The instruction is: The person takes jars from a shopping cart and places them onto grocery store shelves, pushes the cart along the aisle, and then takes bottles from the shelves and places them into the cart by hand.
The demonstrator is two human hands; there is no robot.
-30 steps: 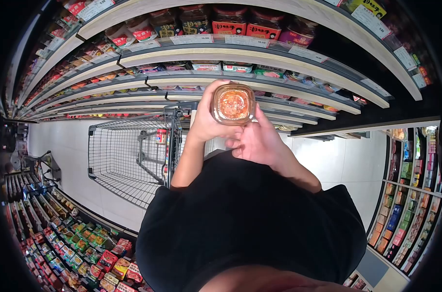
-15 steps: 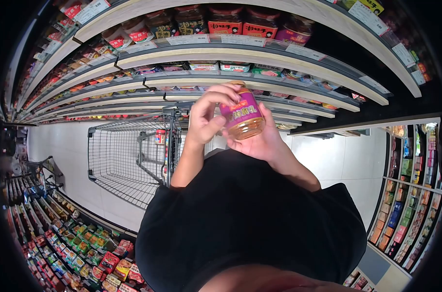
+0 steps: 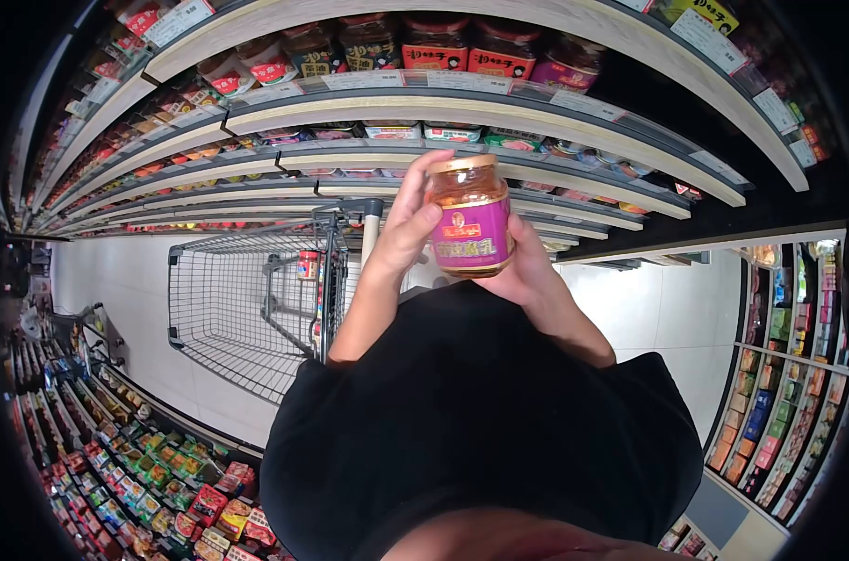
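Between my two hands is a glass jar (image 3: 471, 217) with a purple label and a pale gold lid, nearly upright, its label facing me. Reddish-orange contents show through the glass above the label. My left hand (image 3: 408, 224) grips the jar's left side, thumb near the label's edge and fingers reaching behind. My right hand (image 3: 529, 266) closes round its lower right side, with most fingers hidden behind the jar. A similar purple-labelled jar (image 3: 568, 67) stands on the shelf ahead.
A wire shopping cart (image 3: 242, 290) stands to my left, with a red-lidded jar (image 3: 308, 265) in it. Ahead are curved-looking shelves (image 3: 499, 101) of jars and price tags. Packaged goods (image 3: 205, 505) fill a display at lower left; more shelves (image 3: 770, 393) stand at right.
The jar has turned from tilted to nearly upright, and its label now faces me. My left hand has moved from over its top to its left side.
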